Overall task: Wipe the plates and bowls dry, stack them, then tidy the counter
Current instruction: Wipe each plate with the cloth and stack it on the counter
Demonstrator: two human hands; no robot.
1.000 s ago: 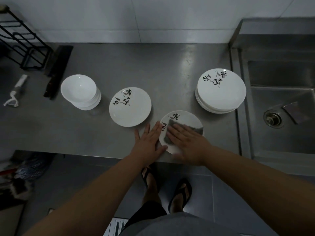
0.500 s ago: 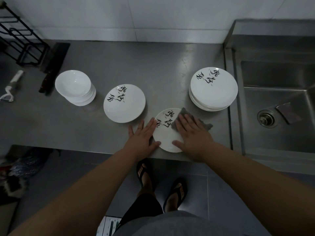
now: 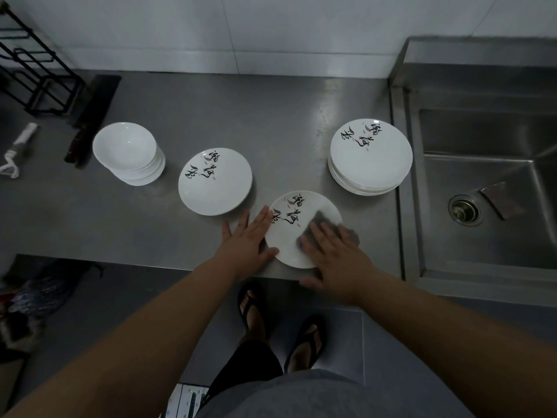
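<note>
The spread left hand [image 3: 245, 239] is bracing the rim of a probably slick, fragile round white ceramic plate [image 3: 286, 239] while the flat right hand [image 3: 334, 254] is pressing a soft grey cloth [image 3: 324, 218] onto it.

A kitchen: a stainless-steel counter [image 3: 271, 116] runs into a sunken steel sink [image 3: 482, 245] with a drain [image 3: 463, 210], backed by white wall tiles [image 3: 211, 31]; stacked plates [image 3: 370, 155], bowls [image 3: 125, 149] and a cleaver [image 3: 97, 101] lie out.

Back counter [image 3: 271, 116] is lying open; plate stack [image 3: 370, 155] is blocking right, bowl stack [image 3: 126, 152] and lone plate [image 3: 215, 181] are crowding left.
</note>
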